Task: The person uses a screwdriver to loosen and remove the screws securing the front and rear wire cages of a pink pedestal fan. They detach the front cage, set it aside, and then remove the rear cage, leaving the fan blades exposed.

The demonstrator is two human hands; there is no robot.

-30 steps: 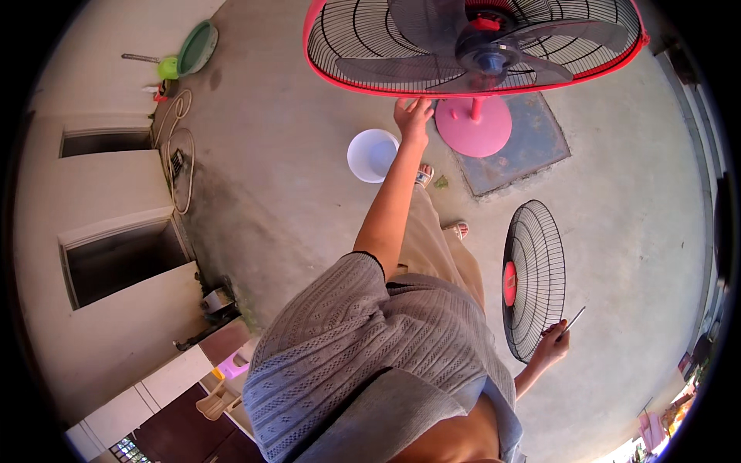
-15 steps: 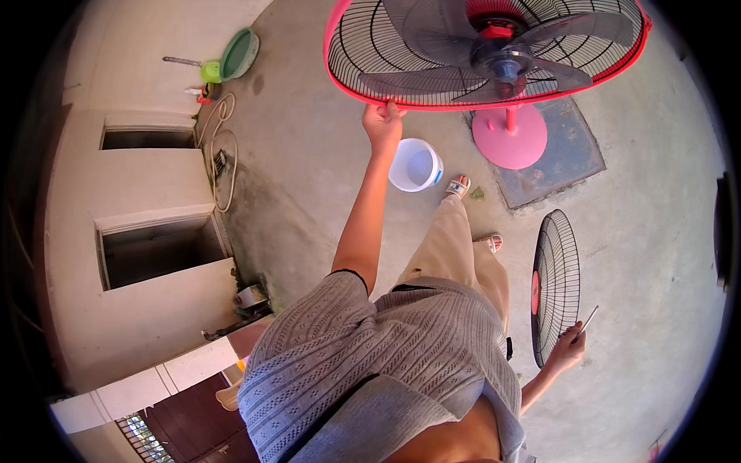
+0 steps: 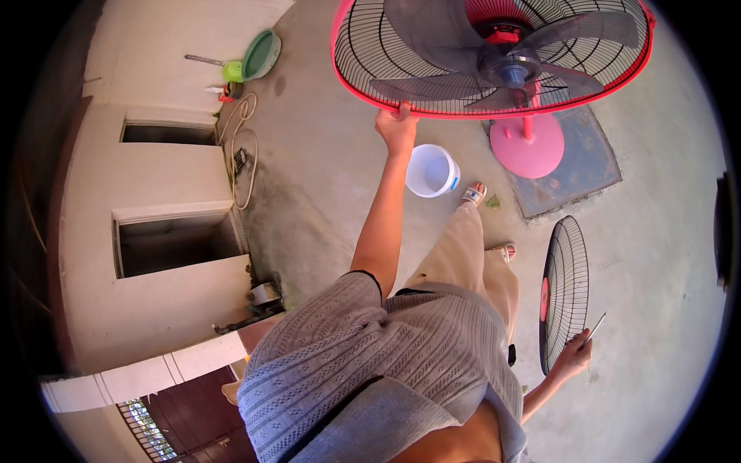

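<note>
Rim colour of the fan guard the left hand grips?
Red-pink rim with black wire grille, clearest in the head view; left hand grips its lower edge.

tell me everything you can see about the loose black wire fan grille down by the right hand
The loose round black wire fan grille stands on edge, seen nearly edge-on. It has thin radial wires, ring wires and a small red centre disc. It is off the red-rimmed pedestal fan and sits lower right over the concrete floor. The right hand holds its lower rim, along with a thin metal tool.

Both hands busy at the fan

I see left hand [image 3: 397, 127] gripping red fan guard [image 3: 494, 58] rim; right hand [image 3: 573, 356] holds detached front grille [image 3: 563, 289] and thin metal tool [image 3: 594, 328]; white bucket [image 3: 431, 170] on concrete floor [image 3: 324, 177]
</note>
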